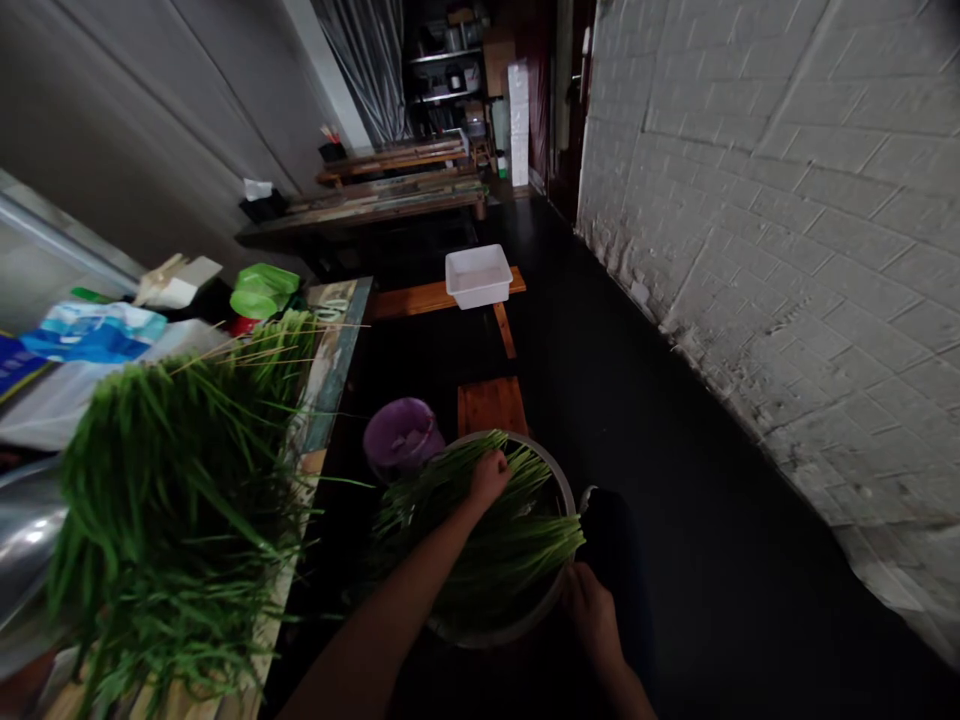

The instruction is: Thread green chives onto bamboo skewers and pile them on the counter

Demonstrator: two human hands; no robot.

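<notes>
My left hand (489, 478) is closed round the pale stalk ends of a bunch of garlic chives (491, 439), over a round basin (566, 490). More garlic chives (517, 560) lie in the basin, their cut ends towards its right rim. Just outside that rim, low on the right, is my right hand (591, 608) with its fingers curled in. Whether it grips the rim or something small is too dark to see. A large heap of garlic chives (172, 480) covers the table on my left.
Beyond the basin are a purple bucket (403, 435) and a wooden stool (491, 403). A white tub (478, 275) rests on a wooden bench (412, 300). A metal bowl (26, 560) stands at the far left. Along the right runs a white brick wall (787, 230).
</notes>
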